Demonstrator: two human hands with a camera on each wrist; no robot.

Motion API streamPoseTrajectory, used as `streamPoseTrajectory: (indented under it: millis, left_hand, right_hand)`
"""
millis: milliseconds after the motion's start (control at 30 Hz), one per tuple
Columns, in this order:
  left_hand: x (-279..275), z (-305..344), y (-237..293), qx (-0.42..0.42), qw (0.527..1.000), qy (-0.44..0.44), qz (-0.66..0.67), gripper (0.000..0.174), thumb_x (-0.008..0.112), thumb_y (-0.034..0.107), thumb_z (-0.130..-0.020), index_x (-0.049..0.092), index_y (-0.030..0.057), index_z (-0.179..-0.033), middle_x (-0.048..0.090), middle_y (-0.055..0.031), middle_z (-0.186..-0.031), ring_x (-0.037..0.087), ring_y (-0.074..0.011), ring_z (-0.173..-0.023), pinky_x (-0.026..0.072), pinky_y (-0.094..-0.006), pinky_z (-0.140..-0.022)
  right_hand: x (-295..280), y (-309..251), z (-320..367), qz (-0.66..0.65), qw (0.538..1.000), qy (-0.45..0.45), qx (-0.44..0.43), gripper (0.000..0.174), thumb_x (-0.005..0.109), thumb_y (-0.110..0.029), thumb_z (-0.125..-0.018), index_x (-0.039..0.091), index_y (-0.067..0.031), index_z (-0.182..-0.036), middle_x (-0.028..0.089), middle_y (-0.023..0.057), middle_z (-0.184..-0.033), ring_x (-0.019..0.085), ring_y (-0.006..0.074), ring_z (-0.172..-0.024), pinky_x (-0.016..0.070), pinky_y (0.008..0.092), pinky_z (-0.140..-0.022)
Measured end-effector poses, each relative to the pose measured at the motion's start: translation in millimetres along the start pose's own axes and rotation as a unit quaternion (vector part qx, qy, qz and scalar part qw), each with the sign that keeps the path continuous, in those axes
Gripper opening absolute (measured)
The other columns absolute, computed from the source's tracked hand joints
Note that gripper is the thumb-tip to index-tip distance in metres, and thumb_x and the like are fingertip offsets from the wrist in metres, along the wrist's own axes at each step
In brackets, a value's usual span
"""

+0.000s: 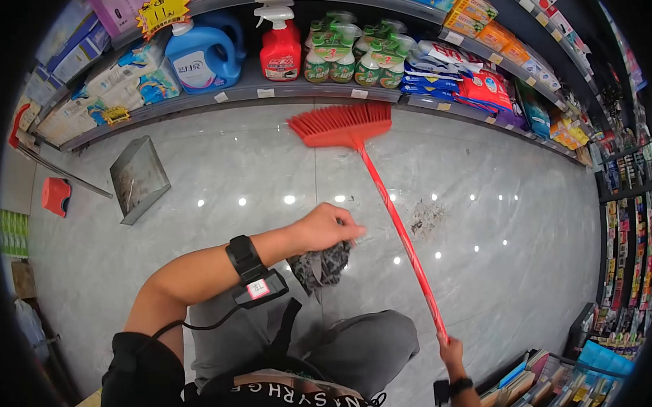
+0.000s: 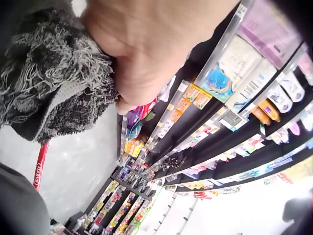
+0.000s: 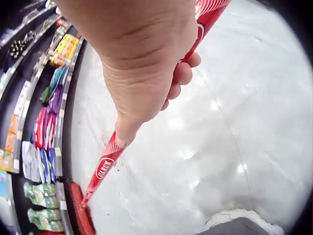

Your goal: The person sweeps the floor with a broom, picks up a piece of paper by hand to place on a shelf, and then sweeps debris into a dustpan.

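My right hand (image 1: 451, 349) grips the top end of a red broom's handle (image 1: 400, 231), fingers curled round it (image 3: 181, 73). The broom's red bristle head (image 1: 341, 124) rests on the grey floor next to the bottom shelf. My left hand (image 1: 330, 225) is held out over the floor and clutches a grey shaggy cloth (image 1: 322, 264), which hangs below the fist (image 2: 54, 78). A small pile of dirt (image 1: 426, 220) lies on the floor just right of the broom handle.
A metal dustpan (image 1: 138, 177) with a long handle lies on the floor at left, near a red object (image 1: 55, 195). Shelves of detergent bottles (image 1: 202, 52) and packets (image 1: 481, 87) line the far side. A rack of books (image 1: 549, 387) stands at lower right.
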State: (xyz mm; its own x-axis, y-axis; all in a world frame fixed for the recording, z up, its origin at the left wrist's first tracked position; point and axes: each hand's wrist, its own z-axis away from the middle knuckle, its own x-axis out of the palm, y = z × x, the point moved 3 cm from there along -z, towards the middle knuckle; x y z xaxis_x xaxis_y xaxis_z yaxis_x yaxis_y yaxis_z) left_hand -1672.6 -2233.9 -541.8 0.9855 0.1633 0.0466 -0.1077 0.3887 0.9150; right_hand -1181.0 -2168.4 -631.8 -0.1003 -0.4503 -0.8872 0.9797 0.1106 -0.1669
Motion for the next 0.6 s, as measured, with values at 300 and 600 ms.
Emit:
streamPoseTrajectory:
  millis: [300,600]
  left_hand:
    - [25,10,-6,-0.035,0.994,-0.044,0.089,0.02,0.058,0.019,-0.076,0.056,-0.0012,-0.074,0.058,-0.0069,-0.068,0.054,-0.0111,-0.064,0.0432,-0.0232,-0.06]
    - [0,13,-29,-0.044,0.997,-0.03,0.053,0.021,0.057,0.019,-0.076,0.057,-0.0021,-0.073,0.058,-0.0069,-0.068,0.054,-0.0109,-0.065,0.0426,-0.0231,-0.061]
  right_hand:
    - [18,-23,34,-0.058,0.998,0.02,0.027,0.046,0.058,-0.047,-0.067,0.055,-0.0011,-0.061,0.047,0.0146,-0.047,0.047,0.0249,-0.044,0.038,0.0352,-0.046]
    - [50,-97,-43,-0.022,0.994,-0.024,-0.102,0.051,0.052,-0.052,-0.07,0.053,-0.002,-0.059,0.047,0.0163,-0.049,0.048,0.0312,-0.048,0.0383,0.0366,-0.048]
